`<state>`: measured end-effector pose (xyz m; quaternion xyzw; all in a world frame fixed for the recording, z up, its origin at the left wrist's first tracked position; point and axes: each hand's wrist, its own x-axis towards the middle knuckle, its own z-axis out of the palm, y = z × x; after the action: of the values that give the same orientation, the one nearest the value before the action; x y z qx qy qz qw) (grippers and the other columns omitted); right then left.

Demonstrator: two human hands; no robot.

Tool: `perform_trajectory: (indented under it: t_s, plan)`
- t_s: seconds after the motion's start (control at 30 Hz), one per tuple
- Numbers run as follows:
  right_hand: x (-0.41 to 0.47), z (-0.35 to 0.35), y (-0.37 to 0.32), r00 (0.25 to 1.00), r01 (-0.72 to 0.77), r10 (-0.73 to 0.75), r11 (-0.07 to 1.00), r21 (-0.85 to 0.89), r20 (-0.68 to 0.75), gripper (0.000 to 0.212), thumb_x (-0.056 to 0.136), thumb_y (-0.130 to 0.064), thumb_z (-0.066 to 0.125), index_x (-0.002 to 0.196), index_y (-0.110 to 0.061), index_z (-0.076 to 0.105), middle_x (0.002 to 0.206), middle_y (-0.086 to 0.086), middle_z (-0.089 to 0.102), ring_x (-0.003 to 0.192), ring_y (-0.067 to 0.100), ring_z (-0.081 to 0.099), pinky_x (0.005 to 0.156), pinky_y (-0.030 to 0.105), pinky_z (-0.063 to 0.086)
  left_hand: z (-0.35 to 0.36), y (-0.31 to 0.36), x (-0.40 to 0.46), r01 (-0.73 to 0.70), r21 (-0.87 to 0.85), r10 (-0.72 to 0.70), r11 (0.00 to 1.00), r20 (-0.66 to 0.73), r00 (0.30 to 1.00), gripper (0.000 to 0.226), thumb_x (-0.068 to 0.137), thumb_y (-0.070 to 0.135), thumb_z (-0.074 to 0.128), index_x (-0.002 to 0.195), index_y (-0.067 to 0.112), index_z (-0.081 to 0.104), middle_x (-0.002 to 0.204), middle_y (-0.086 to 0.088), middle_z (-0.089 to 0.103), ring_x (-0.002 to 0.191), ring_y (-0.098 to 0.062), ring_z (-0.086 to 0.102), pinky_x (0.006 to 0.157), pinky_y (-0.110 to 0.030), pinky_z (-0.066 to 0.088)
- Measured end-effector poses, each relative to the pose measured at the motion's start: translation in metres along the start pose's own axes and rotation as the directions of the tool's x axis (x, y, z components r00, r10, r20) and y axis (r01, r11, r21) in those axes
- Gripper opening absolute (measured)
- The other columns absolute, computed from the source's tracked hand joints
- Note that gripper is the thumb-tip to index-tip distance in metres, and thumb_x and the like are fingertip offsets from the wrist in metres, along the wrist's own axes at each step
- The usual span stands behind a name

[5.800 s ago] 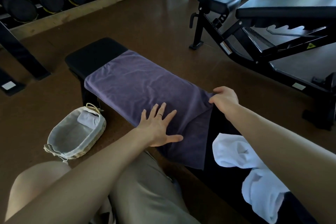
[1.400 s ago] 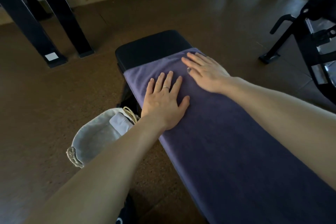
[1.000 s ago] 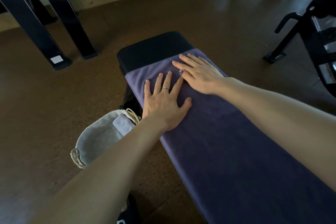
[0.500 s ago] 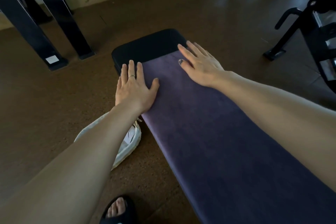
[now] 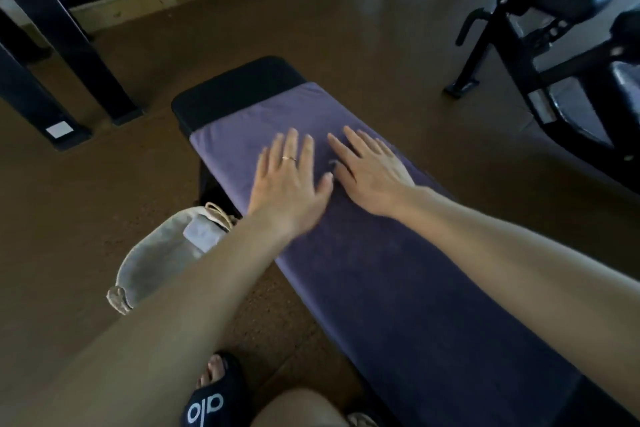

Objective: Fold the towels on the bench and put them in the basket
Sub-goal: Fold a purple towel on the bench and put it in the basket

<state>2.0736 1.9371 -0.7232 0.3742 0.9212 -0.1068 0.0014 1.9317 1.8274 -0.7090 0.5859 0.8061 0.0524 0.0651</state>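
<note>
Two hands are lying flat on a purple towel (image 5: 398,288), a soft, matte cloth that is covering most of the black padded bench (image 5: 235,90) in one long strip. The left hand (image 5: 287,184), wearing a thin ring, is pressing palm-down with fingers straight and slightly spread; the right hand (image 5: 370,173) is resting just beside it, fingers extended toward the bench's bare end. Neither is gripping anything. A cloth-lined basket (image 5: 156,260) is sitting on the brown speckled floor just left of the bench.
</note>
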Motion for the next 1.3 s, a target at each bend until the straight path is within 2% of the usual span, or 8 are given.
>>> perform_trajectory:
  t_s: [0.1,0.23,0.37,0.53,0.7,0.97,1.17,1.3]
  plan:
    - [-0.052,0.007,0.019,0.988,-0.149,0.15,0.988,-0.033,0.032,0.058,0.11,-0.047,0.016,0.165,-0.031,0.006,0.173,0.003,-0.001,0.159,0.023,-0.003,0.129,0.044,0.002,0.021,0.029,-0.031,-0.039,0.005,0.038,0.999,0.125,0.991,0.074,0.105,0.059,0.024,0.164,0.019,0.006,0.172,-0.005,-0.005,0.158,-0.026,-0.007,0.127,-0.046,-0.002]
    - [-0.124,0.005,0.051,0.932,-0.356,0.355,0.934,-0.001,0.075,0.06,0.108,-0.054,0.01,0.164,-0.035,-0.001,0.173,0.001,-0.001,0.159,0.025,0.002,0.128,0.043,0.005,0.017,0.037,-0.053,0.147,0.009,-0.147,0.989,0.158,0.976,0.074,0.105,0.059,0.021,0.164,0.018,0.004,0.171,-0.009,-0.01,0.157,-0.03,-0.008,0.127,-0.047,0.0]
    - [-0.177,0.001,0.061,0.855,-0.512,0.512,0.859,-0.015,0.089,0.063,0.107,-0.056,0.009,0.164,-0.032,-0.003,0.173,0.009,0.003,0.159,0.031,0.006,0.129,0.046,0.008,0.013,0.084,-0.095,0.009,0.003,-0.01,1.0,0.278,0.961,0.075,0.104,0.062,0.024,0.164,0.024,0.0,0.17,-0.008,-0.015,0.157,-0.03,-0.011,0.127,-0.051,-0.001]
    - [-0.223,0.004,0.053,0.928,-0.369,0.369,0.929,0.009,0.046,0.058,0.109,-0.053,0.014,0.164,-0.035,0.005,0.172,0.008,0.009,0.158,0.031,0.011,0.126,0.05,0.011,0.024,0.143,-0.151,-0.164,-0.002,0.152,0.986,0.388,0.909,0.082,0.1,0.069,0.028,0.163,0.03,-0.007,0.169,-0.007,-0.021,0.155,-0.03,-0.019,0.124,-0.059,-0.006]
    - [-0.26,-0.008,0.086,0.806,-0.591,0.591,0.806,-0.004,0.014,0.058,0.108,-0.053,0.027,0.153,-0.018,0.036,0.148,0.018,0.048,0.132,0.036,0.05,0.104,0.047,0.044,0.024,0.164,-0.188,-0.211,0.011,0.186,0.977,0.431,0.883,0.087,0.097,0.071,0.035,0.163,0.029,-0.006,0.169,-0.007,-0.021,0.155,-0.031,-0.018,0.124,-0.06,-0.002]
    - [-0.274,-0.01,0.085,0.801,-0.592,0.57,0.8,-0.101,-0.182,0.049,0.105,-0.054,0.042,0.133,-0.014,0.052,0.13,0.012,0.058,0.116,0.028,0.059,0.09,0.038,0.052,0.033,0.173,-0.205,-0.215,0.04,0.182,0.976,0.4,0.898,0.089,0.096,0.075,0.032,0.162,0.033,-0.008,0.169,-0.006,-0.021,0.155,-0.031,-0.018,0.124,-0.06,-0.002]
    - [-0.269,-0.018,0.089,0.742,-0.668,0.67,0.74,0.081,-0.001,0.048,0.103,-0.052,0.05,0.127,-0.011,0.049,0.121,0.012,0.064,0.095,0.026,0.063,0.073,0.035,0.049,0.04,0.176,-0.208,-0.215,0.04,0.185,0.976,0.368,0.911,0.089,0.095,0.077,0.031,0.162,0.034,-0.009,0.168,-0.007,-0.024,0.155,-0.033,-0.02,0.123,-0.062,-0.002]
    - [-0.265,-0.031,0.091,0.686,-0.723,0.714,0.648,0.24,0.14,0.061,0.101,-0.046,0.06,0.143,-0.006,0.039,0.137,0.018,0.056,0.117,0.034,0.061,0.077,0.036,0.045,0.041,0.179,-0.207,-0.196,0.05,0.162,0.979,0.387,0.908,0.092,0.093,0.08,0.03,0.162,0.034,-0.011,0.167,-0.008,-0.026,0.154,-0.033,-0.022,0.123,-0.063,-0.003]
